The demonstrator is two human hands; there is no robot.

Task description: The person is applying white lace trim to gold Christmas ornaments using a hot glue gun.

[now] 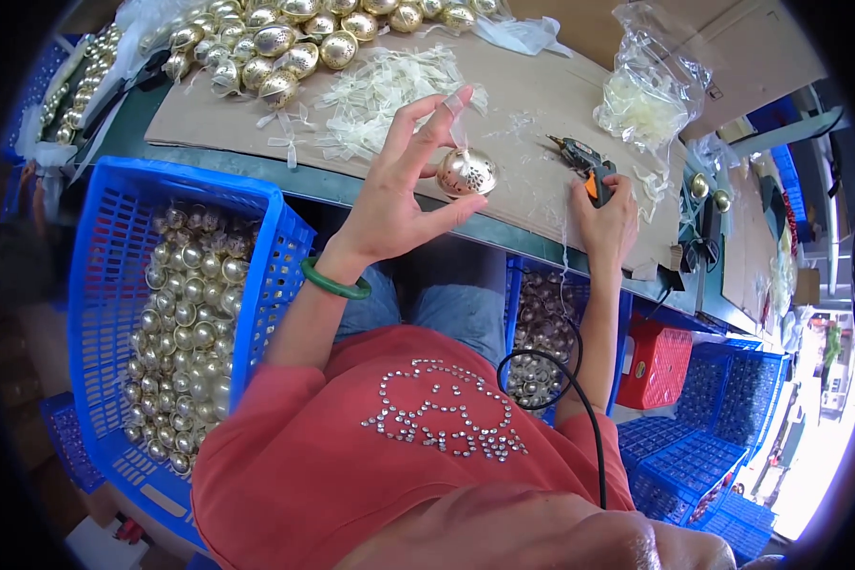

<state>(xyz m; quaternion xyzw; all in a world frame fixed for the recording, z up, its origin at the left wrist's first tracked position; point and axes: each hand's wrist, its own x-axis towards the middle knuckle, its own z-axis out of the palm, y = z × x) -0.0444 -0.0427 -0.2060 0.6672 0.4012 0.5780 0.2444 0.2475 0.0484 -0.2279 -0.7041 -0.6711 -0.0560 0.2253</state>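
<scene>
Above the cardboard-covered table, my left hand is closed on a gold ball ornament with dark speckles, thumb beneath it. A sheer pale ribbon runs from the ornament's top up to my raised fingertips. To the right, my right hand is wrapped round a dark glue gun with an orange trigger. Its nozzle points away to the upper left, apart from the ornament. Cut pale ribbon pieces lie in a loose pile beyond my left hand.
Many gold ornaments crowd the table's far left. A blue crate of gold balls stands at left, another under the table. A clear plastic bag sits far right. A black cable loops by my right arm.
</scene>
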